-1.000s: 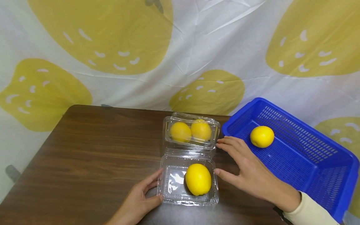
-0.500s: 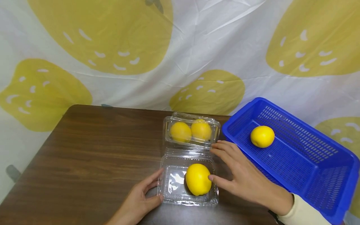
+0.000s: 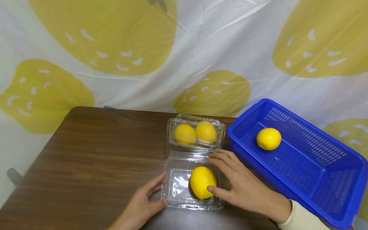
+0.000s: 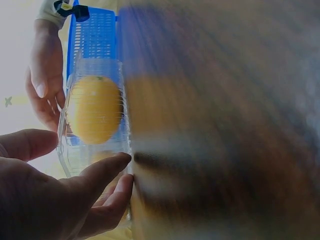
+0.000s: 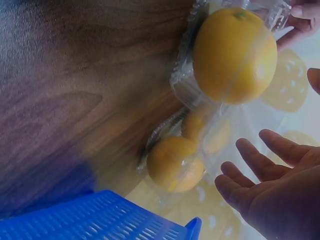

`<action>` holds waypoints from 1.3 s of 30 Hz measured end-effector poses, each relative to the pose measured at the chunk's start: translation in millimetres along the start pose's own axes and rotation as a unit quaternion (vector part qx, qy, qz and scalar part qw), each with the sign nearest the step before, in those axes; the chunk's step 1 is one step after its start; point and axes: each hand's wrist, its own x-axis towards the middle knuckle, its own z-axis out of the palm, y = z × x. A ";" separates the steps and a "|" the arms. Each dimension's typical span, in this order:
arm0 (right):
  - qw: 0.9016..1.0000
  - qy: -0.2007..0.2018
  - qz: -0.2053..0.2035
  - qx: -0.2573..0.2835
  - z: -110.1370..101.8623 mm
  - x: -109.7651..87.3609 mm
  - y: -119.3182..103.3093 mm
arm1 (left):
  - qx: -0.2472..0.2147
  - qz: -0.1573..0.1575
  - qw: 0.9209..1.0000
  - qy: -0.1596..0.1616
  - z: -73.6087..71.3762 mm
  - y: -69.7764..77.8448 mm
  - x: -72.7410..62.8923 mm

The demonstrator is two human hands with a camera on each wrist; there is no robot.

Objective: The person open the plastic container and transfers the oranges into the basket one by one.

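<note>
A clear plastic clamshell box (image 3: pixel 176 204) stands on the table with one yellow citrus fruit (image 3: pixel 201 182) in its right half. My left hand (image 3: pixel 143 198) touches the box's left side, its fingers and thumb spread along the edge. In the head view my right hand (image 3: pixel 241 185) overlaps the box's right side, thumb in front of the fruit. The right wrist view shows that hand's fingers (image 5: pixel 267 165) loosely spread and apart from the fruit. Behind, two more yellow fruits (image 3: pixel 185 134) show through clear plastic (image 3: pixel 219 134).
To the right stands a blue perforated basket (image 3: pixel 322 185) with a single yellow fruit (image 3: pixel 268 139) inside. The brown table (image 3: pixel 109 159) extends to the left. A white cloth with a yellow fruit print (image 3: pixel 201 48) hangs behind it.
My right hand has moved left and slightly down from beside the box to over its right side, near the fruit. The left hand stays at the box's left edge.
</note>
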 end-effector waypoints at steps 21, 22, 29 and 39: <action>1.000 -0.007 -0.011 -0.011 15.8 -2.8 -2.9 | 0.002 -0.005 1.000 0.001 0.4 1.1 1.0; 1.000 -0.009 -0.011 -0.011 16.4 -3.1 -2.9 | 0.003 -0.005 1.000 0.002 0.3 1.1 1.0; 1.000 -0.016 -0.012 -0.010 20.0 -3.6 -3.1 | 0.004 -0.003 1.000 0.002 0.0 0.4 0.7; 0.999 0.005 -0.038 -0.025 21.9 -4.7 -2.7 | 0.002 0.002 1.000 0.000 -0.1 -0.4 0.8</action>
